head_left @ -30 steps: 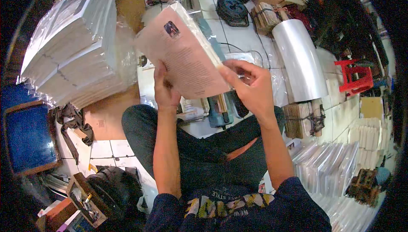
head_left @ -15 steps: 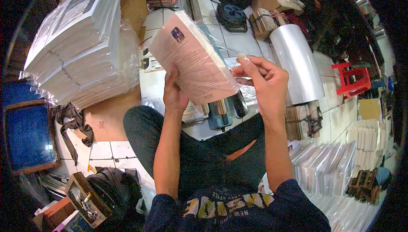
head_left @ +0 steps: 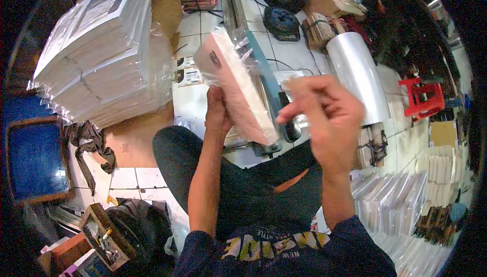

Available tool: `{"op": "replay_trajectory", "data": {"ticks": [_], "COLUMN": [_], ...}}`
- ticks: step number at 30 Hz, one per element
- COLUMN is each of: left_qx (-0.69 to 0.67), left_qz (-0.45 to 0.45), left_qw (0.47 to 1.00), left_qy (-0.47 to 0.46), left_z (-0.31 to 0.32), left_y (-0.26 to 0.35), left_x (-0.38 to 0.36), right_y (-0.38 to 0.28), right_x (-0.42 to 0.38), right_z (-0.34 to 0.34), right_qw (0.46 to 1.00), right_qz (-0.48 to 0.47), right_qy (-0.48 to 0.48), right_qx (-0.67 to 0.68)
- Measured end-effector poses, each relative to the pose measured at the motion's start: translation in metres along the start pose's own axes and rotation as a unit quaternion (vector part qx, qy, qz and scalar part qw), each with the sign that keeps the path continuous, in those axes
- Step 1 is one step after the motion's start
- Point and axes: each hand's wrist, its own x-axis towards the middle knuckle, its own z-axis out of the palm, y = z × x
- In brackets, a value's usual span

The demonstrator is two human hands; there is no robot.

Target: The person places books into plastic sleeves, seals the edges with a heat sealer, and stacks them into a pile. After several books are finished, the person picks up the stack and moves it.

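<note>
A thick paperback book (head_left: 236, 102) with a pale pink cover, loosely wrapped in clear plastic film, is tilted so its white page edges face up and right. My left hand (head_left: 218, 109) grips it by its left side, thumb on the cover and the other fingers hidden behind. Off the book's lower right side, my right hand (head_left: 332, 117) is blurred, with its thumb and finger apart and nothing visible between them. Beneath the book lies a long blue-grey device (head_left: 261, 61) with a black handle (head_left: 289, 127), partly covered.
Tall plastic-wrapped paper stacks (head_left: 96, 54) stand at left. A large roll of clear film (head_left: 357, 76) lies right, near a red stool (head_left: 421, 97). Wrapped books (head_left: 390, 201) are lined up at lower right. A wooden box (head_left: 106, 239) of small items sits lower left.
The book has turned from its cover facing me to show its page edges. My right hand has pulled away from the book's edge, toward the right and down.
</note>
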Motion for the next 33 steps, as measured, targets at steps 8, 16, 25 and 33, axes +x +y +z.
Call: {"op": "replay_trajectory", "data": {"ticks": [8, 16, 25, 33], "left_qx": [0.199, 0.014, -0.083, 0.102], "left_qz": [0.002, -0.058, -0.046, 0.006], "left_qw": [0.98, 0.996, 0.953, 0.987], "left_qy": [-0.003, -0.074, -0.287, -0.122], "left_z": [0.019, -0.061, -0.03, -0.019], "left_y": [-0.002, -0.032, -0.012, -0.009], "left_x": [-0.013, 0.011, 0.012, 0.002], "right_y": [-0.003, 0.075, 0.057, 0.022], "right_x": [0.047, 0.076, 0.022, 0.004], "right_z": [-0.062, -0.161, -0.084, 0.013], "right_qw": [0.965, 0.98, 0.934, 0.992], "right_qz": [-0.141, 0.018, -0.06, -0.047], "right_qy": [0.168, 0.145, 0.096, -0.074], "right_qx": [0.142, -0.132, -0.339, -0.086]}}
